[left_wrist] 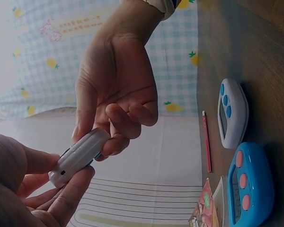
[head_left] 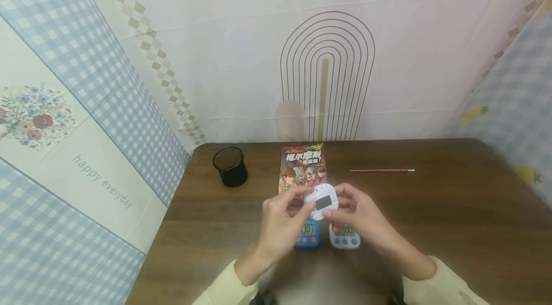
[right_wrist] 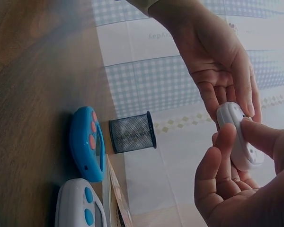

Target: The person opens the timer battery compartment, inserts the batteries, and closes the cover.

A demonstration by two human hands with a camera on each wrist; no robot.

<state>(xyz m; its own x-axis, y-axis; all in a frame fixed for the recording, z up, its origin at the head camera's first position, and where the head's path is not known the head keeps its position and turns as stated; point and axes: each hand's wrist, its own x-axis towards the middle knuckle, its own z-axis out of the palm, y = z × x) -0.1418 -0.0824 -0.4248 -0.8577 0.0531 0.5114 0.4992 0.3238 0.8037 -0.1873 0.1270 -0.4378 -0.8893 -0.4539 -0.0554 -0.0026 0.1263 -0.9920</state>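
Between both hands, raised over the table, is a white digital timer [head_left: 321, 202], its back with a dark rectangular patch turned toward the head camera. My left hand [head_left: 280, 216] pinches its left side, thumb on the back. My right hand [head_left: 361, 211] grips the right side with thumb and fingers. The left wrist view shows the held timer [left_wrist: 79, 157] edge-on between the two hands. Below on the table lie a blue timer [head_left: 308, 237] with pinkish buttons and a second white timer [head_left: 345, 239] with blue buttons, both face up and partly covered by the hands.
A comic-style booklet [head_left: 297, 163] lies behind the hands. At the back left stands a black mesh pen cup [head_left: 231, 171]. A red pencil [head_left: 381, 170] lies at the back right of the wooden table [head_left: 207, 228]. Patterned cloth [head_left: 241, 56] hangs behind and at both sides.
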